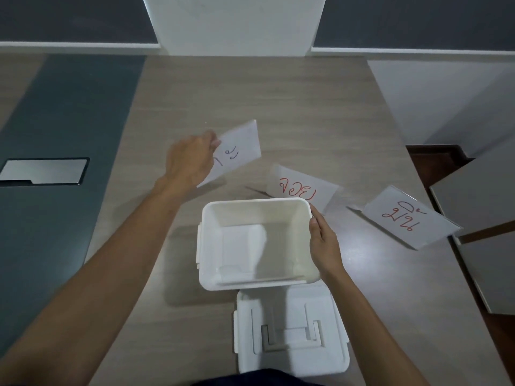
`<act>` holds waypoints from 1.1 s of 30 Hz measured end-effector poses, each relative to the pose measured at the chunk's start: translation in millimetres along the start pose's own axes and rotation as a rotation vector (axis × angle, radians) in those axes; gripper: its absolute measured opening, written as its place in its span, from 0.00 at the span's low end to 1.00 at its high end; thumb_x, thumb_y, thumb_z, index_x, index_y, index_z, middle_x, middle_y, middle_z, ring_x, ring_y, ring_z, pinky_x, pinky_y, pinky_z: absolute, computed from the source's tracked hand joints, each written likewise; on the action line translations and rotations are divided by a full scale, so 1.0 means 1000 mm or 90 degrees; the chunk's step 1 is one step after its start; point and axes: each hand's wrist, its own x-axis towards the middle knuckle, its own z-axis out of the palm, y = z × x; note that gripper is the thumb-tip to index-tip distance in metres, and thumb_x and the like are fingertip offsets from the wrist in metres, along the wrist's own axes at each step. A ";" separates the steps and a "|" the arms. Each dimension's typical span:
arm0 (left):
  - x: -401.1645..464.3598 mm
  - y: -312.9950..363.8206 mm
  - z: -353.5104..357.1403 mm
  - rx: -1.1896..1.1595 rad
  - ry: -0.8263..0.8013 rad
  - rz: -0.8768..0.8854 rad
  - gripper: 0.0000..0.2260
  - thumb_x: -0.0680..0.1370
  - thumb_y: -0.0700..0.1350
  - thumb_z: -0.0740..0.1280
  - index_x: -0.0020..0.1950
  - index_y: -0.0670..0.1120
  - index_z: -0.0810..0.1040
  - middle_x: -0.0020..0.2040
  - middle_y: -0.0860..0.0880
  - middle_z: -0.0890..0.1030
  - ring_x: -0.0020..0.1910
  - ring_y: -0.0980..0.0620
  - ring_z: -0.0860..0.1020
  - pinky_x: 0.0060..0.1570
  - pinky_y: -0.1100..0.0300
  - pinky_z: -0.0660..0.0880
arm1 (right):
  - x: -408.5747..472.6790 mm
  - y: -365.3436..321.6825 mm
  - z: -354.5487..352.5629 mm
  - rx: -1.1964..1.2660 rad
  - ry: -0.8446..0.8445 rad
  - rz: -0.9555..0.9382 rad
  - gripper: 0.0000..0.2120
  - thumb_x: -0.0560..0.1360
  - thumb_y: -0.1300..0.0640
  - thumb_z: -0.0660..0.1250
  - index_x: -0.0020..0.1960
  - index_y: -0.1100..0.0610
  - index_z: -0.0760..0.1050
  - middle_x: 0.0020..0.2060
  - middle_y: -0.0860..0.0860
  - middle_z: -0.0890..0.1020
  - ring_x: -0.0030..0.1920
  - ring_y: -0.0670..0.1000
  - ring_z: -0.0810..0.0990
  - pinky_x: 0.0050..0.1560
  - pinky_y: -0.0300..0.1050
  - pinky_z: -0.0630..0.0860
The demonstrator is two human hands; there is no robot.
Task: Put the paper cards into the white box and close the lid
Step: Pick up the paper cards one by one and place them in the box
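Observation:
An open white box (pixel 206 246) stands on the table in front of me, with pale paper lying flat on its bottom. Its white lid (pixel 289 327) lies on the table just nearer to me. My left hand (pixel 189 160) holds a paper card with red writing (pixel 239 149) in the air, beyond the box's far left corner. My right hand (pixel 324 240) rests flat against the box's right wall. A second red-lettered card (pixel 301 188) lies behind the box, and a third card (pixel 404 215) lies further right.
The wooden table (pixel 250 93) has a dark panel with a metal hatch (pixel 44 171) on the left. Its right edge runs close to the third card, with grey furniture (pixel 479 201) beyond it. A white pillar (pixel 234 23) rises at the far end.

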 end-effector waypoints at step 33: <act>-0.194 0.059 0.045 -0.193 -0.275 0.051 0.22 0.78 0.62 0.51 0.53 0.50 0.78 0.53 0.50 0.81 0.55 0.48 0.76 0.53 0.50 0.74 | 0.001 0.001 0.001 -0.013 0.005 -0.041 0.19 0.84 0.56 0.53 0.72 0.47 0.71 0.69 0.46 0.76 0.69 0.48 0.72 0.70 0.47 0.68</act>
